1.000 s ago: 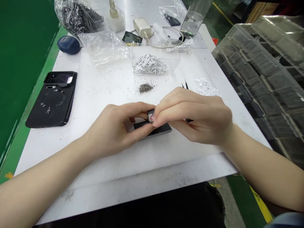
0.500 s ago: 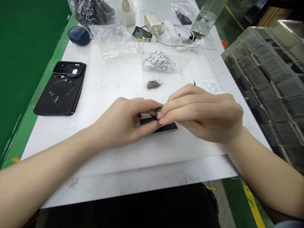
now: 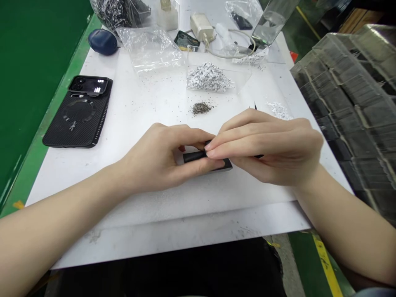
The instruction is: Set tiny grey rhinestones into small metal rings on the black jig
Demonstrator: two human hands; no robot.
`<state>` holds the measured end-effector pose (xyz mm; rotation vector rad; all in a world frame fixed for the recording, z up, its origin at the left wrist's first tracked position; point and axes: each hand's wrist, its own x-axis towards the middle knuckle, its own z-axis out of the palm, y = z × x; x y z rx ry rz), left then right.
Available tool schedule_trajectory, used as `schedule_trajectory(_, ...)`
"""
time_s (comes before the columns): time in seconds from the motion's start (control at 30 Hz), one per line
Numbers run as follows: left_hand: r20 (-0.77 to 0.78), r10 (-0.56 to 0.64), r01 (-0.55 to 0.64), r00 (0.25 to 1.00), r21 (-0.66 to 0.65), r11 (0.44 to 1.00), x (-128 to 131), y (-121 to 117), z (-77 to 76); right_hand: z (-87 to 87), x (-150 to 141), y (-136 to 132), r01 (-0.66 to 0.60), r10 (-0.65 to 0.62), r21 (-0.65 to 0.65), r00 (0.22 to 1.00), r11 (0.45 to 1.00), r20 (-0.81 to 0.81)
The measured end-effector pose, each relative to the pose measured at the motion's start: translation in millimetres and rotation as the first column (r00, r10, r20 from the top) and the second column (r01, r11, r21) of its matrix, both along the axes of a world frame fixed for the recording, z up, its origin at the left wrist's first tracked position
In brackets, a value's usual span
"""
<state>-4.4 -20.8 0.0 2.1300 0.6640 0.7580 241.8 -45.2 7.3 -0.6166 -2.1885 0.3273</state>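
Observation:
My left hand (image 3: pixel 167 156) is closed, thumb and fingers around a small black rod-shaped part (image 3: pixel 194 156). The fingertips of my right hand (image 3: pixel 269 146) pinch together at this part's right end, which they mostly cover. Beneath both hands a flat black block (image 3: pixel 228 166) lies on the white work surface, partly hidden by my left thumb. Thin dark pointed tips (image 3: pixel 255 106) stick out beyond my right hand; their tool is hidden behind the hand. Just past my fingers is a small pile of tiny metal pieces (image 3: pixel 201 108).
A clear tray (image 3: pixel 193 87) of small white pieces stands behind the pile, and loose white pieces (image 3: pixel 278 110) lie to the right. A black phone (image 3: pixel 78 113) rests at left. Plastic bags (image 3: pixel 151 49) and a white charger (image 3: pixel 201 27) sit at the back. Stacked clear boxes (image 3: pixel 349 82) stand at right.
My left thumb has stretched further right along the black block. The dark rounded end seen at my right fingertips is now more covered. Both hands stay nearly in place.

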Motion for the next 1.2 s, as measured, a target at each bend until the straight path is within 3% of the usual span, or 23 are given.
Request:
schedule_trajectory(0.17, 0.03, 0.031, -0.029, 0.999, -0.066, 0.997, 2.6, -3.1, 1.8, 1.9, -1.1, -2.5, -0.029, 0.021, -0.087, 0.996, 0.996, -0.091)
schedule_trajectory(0.3, 0.002, 0.075, -0.075, 0.997, -0.045, 0.996, 4.6, -13.9, 5.9, 9.4, 7.6, -2.6, 0.219, -0.257, -0.185, 0.943, 0.958, -0.212)
schedule_trajectory(0.43, -0.021, 0.091, -0.092, 0.996, -0.036, 0.995, 5.9, -22.4, 9.6, 12.6, 30.4, 8.7, 0.532, -0.541, -0.165, 0.841, 0.83, -0.013)
schedule_trajectory(0.6, -0.029, 0.079, -0.08, 0.996, -0.054, 0.995, 6.1, -24.1, 12.2, 8.0, 54.9, 25.3, 0.711, -0.689, -0.166, 0.704, 0.684, 0.173)
schedule_trajectory(0.73, -0.011, 0.073, -0.073, 0.997, -0.037, 0.997, 5.7, -25.5, 11.3, 10.4, 59.8, 29.2, 0.742, -0.696, -0.175, 0.669, 0.647, 0.261)
schedule_trajectory(1.0, -0.033, 0.047, -0.049, 0.998, -0.062, 0.997, 4.0, -21.7, 7.1, 17.4, 64.6, 24.5, 0.687, -0.49, -0.299, 0.699, 0.662, 0.521)
schedule_trajectory(1.2, 0.022, 0.056, -0.054, 0.998, -0.088, 0.995, 3.1, -18.0, 0.4, 14.5, 61.1, 24.1, 0.64, -0.513, -0.319, 0.76, 0.699, 0.398)
